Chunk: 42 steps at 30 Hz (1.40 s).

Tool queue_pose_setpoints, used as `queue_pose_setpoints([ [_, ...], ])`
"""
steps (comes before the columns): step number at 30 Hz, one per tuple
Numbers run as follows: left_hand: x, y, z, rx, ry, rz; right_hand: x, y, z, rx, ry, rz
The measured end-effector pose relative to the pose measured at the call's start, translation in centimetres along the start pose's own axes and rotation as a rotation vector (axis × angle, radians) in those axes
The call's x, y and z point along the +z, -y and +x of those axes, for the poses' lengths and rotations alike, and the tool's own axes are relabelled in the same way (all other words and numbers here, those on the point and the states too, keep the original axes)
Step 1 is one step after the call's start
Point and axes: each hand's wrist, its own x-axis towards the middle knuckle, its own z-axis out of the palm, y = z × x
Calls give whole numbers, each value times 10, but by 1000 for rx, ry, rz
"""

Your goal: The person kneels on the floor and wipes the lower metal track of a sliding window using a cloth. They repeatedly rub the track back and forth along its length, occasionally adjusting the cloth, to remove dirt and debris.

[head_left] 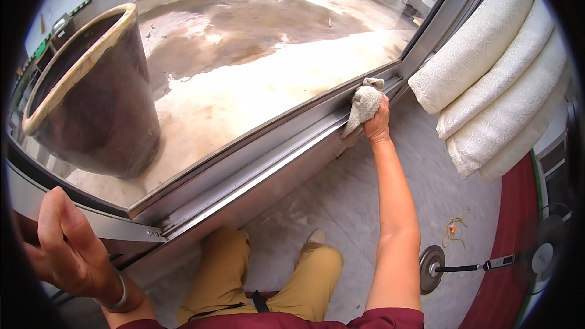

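My right hand (378,123) presses a pale grey cloth (364,105) against the metal sliding-window track (256,158) at its far right end, with my arm stretched out. At the lower left, my left hand (64,250) rests against the window frame (116,228) with its fingers together and the thumb up; it holds nothing. A silver bangle circles that wrist. My knees in tan trousers (262,274) are below the track.
Beyond the glass a large dark pot (91,97) stands on a wet concrete yard. A folded white patterned curtain (499,79) hangs at the right. A standing fan's base (431,267) sits on the grey floor beside a red mat (506,268).
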Motion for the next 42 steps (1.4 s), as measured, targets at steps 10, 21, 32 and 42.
queue_pose_setpoints([
  [10, -4, -3, -1, -36, 8, 14, 7, -99, 24, 459, -51, 66],
  [21, 4, -8, 32, 52, -68, -43, 10, 26, 6, 238, -44, -205],
  [32, 22, -18, 28, -8, -271, -188, 15, 263, -23, -14, -38, -19],
  [42, 7, -14, 26, -109, -73, -235, 15, 369, -34, -36, -18, 193],
])
